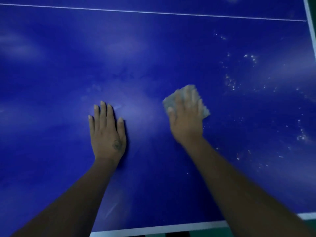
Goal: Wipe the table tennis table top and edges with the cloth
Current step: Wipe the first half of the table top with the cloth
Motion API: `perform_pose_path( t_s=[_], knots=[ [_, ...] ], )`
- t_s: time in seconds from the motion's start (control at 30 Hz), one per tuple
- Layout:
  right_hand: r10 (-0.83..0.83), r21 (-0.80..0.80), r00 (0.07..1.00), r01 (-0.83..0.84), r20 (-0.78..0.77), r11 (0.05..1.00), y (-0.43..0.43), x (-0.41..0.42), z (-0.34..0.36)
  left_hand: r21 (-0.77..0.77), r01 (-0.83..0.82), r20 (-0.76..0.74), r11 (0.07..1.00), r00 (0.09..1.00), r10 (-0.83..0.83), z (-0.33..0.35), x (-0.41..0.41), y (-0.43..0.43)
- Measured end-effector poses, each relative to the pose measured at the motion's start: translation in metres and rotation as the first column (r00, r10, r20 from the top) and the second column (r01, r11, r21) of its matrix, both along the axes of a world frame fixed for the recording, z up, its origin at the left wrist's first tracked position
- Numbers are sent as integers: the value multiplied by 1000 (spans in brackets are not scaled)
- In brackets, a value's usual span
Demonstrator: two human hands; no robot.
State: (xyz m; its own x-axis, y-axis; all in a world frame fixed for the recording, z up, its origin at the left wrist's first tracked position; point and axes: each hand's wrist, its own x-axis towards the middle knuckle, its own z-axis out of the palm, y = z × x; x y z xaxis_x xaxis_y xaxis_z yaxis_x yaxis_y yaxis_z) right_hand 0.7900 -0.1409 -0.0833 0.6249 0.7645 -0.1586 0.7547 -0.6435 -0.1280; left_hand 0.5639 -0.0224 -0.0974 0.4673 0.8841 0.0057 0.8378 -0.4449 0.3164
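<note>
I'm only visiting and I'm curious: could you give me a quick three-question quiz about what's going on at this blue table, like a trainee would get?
1. True or false: the left hand lies flat on the table, holding nothing.
2. What does the right hand press onto the table?
A) a paddle
B) a cloth
C) a brush
3. Fill in: most of the white specks lie to the ___ of the cloth.

Key: 1 true; 2 B; 3 right.
</note>
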Motion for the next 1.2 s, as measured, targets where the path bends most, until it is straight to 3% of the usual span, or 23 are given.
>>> perform_pose_path(
  t_s=[0.13, 0.3, 0.37, 0.5, 0.63, 0.73, 0.9, 1.0, 1.1, 1.2],
  knots=[
    [245, 53, 969, -244, -21, 968, -61, -91, -13, 34, 18, 144, 999, 989, -23, 9, -7, -66],
    [397, 28, 912, -396, -103, 918, -114, -66, -12, -45, 67, 58, 997, 996, -64, 1, -22, -161],
    [348, 21, 934, -347, -85, 938, -114, -26, -9, -41, 90, -8, 995, 996, -91, -5, -28, -180],
    [40, -8, 999, -40, -15, 999, -86, 61, -2, -31, 103, -101, 994, 989, -106, -12, -31, -185],
    [-114, -7, 992, 114, -51, 993, -52, 79, 2, -7, 100, -112, 995, 989, -100, -12, -30, -186],
    [-36, 2, 999, 36, -14, 999, -47, 32, 5, 4, 93, -99, 996, 991, -92, -11, -29, -185],
    [324, 28, 945, -323, -40, 946, -105, -70, -6, 23, 92, -79, 995, 993, -90, -11, -31, -185],
    [451, 36, 890, -450, -61, 892, -138, -64, -11, 37, 92, -68, 995, 994, -89, -13, -31, -186],
    [410, 66, 911, -407, -45, 911, -137, -11, -11, 50, 84, -55, 995, 995, -81, -14, -31, -186],
    [182, 63, 983, -182, -2, 981, -120, 58, -9, 58, 82, -63, 995, 995, -78, -13, -31, -187]
  ],
)
